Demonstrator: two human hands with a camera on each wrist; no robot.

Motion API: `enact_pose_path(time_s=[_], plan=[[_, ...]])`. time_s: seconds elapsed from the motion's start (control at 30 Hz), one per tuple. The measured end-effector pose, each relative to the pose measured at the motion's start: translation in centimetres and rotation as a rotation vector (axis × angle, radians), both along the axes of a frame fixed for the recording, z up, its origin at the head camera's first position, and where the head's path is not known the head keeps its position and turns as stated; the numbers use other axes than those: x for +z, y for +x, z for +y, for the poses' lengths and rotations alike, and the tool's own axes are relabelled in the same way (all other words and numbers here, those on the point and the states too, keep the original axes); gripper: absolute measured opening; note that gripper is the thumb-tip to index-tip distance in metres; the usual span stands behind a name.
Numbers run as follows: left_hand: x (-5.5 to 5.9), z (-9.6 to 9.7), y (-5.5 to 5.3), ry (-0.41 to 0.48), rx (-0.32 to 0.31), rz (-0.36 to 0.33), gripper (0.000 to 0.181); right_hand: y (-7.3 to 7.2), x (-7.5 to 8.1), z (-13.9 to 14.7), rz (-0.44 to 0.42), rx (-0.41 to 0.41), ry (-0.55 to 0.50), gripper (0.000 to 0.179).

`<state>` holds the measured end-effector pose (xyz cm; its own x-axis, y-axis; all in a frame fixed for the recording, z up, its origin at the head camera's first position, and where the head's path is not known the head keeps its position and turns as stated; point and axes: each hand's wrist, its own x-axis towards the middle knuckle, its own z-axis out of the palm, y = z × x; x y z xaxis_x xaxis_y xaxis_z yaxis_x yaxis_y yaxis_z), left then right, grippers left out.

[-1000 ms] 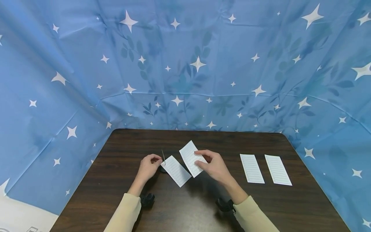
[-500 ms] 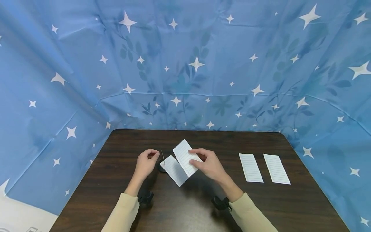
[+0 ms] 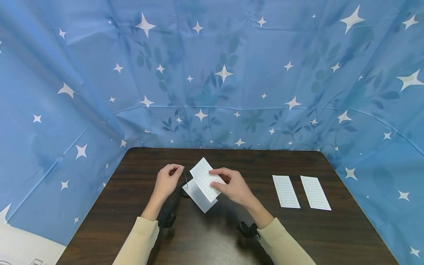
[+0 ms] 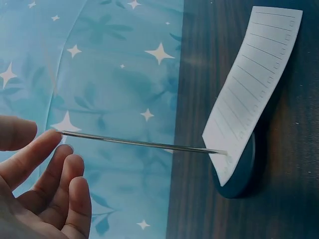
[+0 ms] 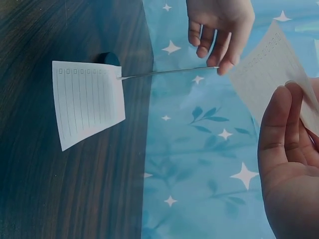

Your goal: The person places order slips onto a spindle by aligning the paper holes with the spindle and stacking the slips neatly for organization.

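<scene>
A receipt spike [image 4: 139, 143] stands upright on a round dark base [image 4: 244, 179]. One lined paper slip [image 5: 89, 104] is pierced near its end by the rod and lies low, just over the base. At the rod's top, my left hand [image 3: 166, 180] touches the tip with its index finger; the thumb is apart from it in the left wrist view. My right hand [image 3: 234, 187] pinches a second lined slip [image 3: 202, 176] between thumb and fingers. In the head view that slip overlaps the pierced one. Its upper corner is close to the rod's tip in the right wrist view.
Two more lined slips, an inner one [image 3: 286, 192] and an outer one [image 3: 315, 193], lie side by side on the right of the dark wooden table [image 3: 344, 235]. Behind the table hangs a blue curtain [image 3: 285, 44] with white stars.
My right hand has carried its slip leftward, over the pierced slip and closer to the spike. My left hand has let go of the pierced slip's corner and risen to the rod's tip.
</scene>
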<state>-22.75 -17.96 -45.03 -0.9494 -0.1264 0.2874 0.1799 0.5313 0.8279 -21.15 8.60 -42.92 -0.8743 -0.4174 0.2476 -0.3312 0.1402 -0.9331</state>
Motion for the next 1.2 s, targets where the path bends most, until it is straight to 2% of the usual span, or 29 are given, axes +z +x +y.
enact_pose_path(time_s=[0.2, 0.6, 0.83, 1.1, 1.2], plan=[[0.6, 0.4, -0.2, 0.002, -0.026, 0.032, 0.021, -0.1, 0.3, -0.4, 0.024, 0.013, -0.002, 0.037], [1.5, 0.8, -0.1, -0.013, -0.084, -0.025, 0.023, -0.1, 0.6, -1.2, 0.040, 0.041, -0.022, 0.036], [1.9, 0.8, 0.1, 0.040, -0.086, -0.034, 0.016, -0.3, 0.3, -1.5, 0.045, 0.013, -0.005, 0.034], [1.9, 0.3, -0.3, 0.117, -0.060, -0.021, 0.017, -0.5, 0.0, -1.8, -0.029, 0.003, 0.012, 0.035], [1.9, 0.0, -0.4, 0.141, -0.055, -0.037, 0.019, 0.3, 1.3, -1.8, -0.036, 0.000, 0.012, 0.033]])
